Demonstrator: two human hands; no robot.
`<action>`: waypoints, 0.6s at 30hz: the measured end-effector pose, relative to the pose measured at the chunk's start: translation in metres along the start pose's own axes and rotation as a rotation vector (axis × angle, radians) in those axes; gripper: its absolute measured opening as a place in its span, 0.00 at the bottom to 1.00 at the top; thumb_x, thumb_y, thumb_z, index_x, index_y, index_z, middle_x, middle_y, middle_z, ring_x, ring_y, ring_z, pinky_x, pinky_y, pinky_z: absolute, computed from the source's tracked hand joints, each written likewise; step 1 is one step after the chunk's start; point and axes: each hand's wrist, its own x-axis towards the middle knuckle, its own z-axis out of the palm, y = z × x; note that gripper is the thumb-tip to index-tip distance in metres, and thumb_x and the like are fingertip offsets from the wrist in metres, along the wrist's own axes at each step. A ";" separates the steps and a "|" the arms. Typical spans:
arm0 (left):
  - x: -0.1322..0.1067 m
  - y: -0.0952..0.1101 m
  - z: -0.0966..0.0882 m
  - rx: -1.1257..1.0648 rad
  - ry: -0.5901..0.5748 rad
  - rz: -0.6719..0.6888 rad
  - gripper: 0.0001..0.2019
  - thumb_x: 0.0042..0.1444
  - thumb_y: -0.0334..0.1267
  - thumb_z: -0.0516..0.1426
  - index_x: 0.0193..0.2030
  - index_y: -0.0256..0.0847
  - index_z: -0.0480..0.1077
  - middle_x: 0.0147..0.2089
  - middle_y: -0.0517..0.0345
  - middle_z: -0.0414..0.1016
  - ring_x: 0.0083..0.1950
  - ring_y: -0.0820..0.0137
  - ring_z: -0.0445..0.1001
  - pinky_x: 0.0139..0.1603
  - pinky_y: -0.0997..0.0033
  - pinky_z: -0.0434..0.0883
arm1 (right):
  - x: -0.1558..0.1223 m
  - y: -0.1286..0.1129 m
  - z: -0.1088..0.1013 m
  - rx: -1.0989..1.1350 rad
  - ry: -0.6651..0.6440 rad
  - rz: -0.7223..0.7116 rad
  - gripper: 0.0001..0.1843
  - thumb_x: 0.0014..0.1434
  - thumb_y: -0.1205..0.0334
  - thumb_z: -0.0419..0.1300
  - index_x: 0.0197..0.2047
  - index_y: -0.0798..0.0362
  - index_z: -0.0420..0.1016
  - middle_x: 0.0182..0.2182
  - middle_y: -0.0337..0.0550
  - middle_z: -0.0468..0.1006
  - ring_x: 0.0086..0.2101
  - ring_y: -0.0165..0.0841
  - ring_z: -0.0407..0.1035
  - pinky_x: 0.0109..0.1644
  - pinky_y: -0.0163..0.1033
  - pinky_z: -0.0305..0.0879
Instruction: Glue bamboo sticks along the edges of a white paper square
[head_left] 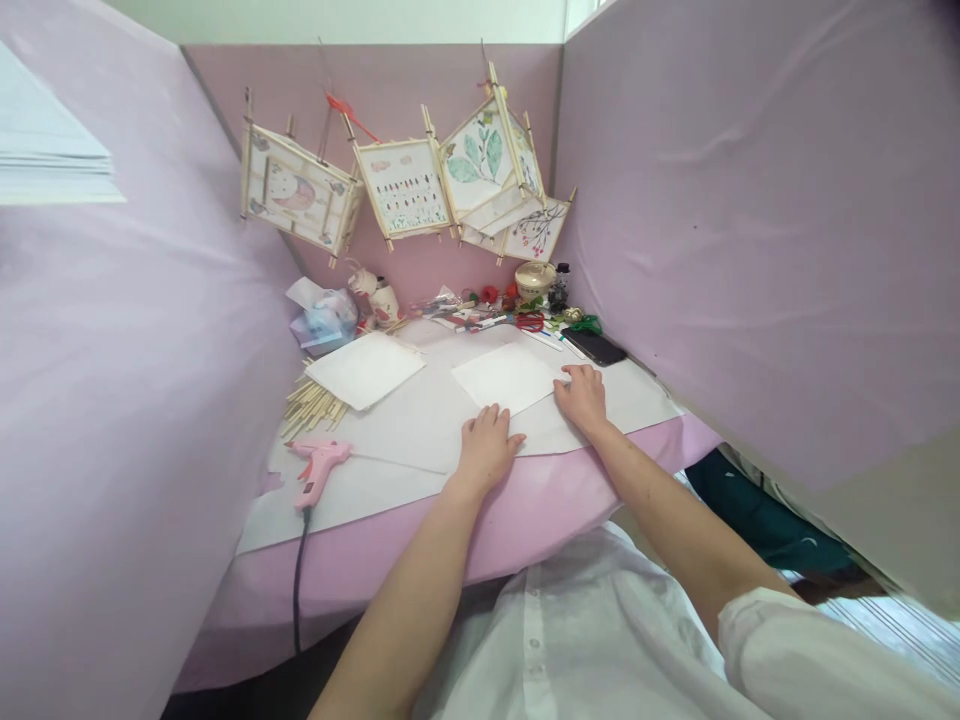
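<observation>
A white sheet of paper point(504, 376) lies flat in front of me on the white-covered table point(405, 440). My left hand point(487, 442) rests at the sheet's near edge, its fingers spread and lying flat. At the sheet's right corner is my right hand point(583, 394), fingers loosely bent and slightly apart, touching or just beside the paper; nothing shows in its grasp. To the left, a stack of white paper point(366, 368) partly covers a bundle of thin bamboo sticks point(313, 406). Nearer me on that side lies a pink glue gun point(319, 468) with a black cord.
Several decorated stick-framed lanterns point(409, 190) hang at the back. Below them are pens point(480, 322), red-handled scissors point(529, 321), a lidded round container point(535, 282) and a black phone point(592, 346). A tissue pack point(324, 318) stands back left. Pink cloth-covered partitions point(720, 200) enclose the table.
</observation>
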 end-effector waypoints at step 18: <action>-0.007 0.015 0.006 -0.175 0.178 0.208 0.19 0.62 0.40 0.57 0.59 0.44 0.68 0.66 0.50 0.67 0.67 0.63 0.63 0.67 0.61 0.61 | 0.011 0.002 0.015 0.255 -0.099 -0.235 0.24 0.61 0.52 0.55 0.57 0.55 0.69 0.59 0.56 0.69 0.57 0.43 0.64 0.61 0.50 0.59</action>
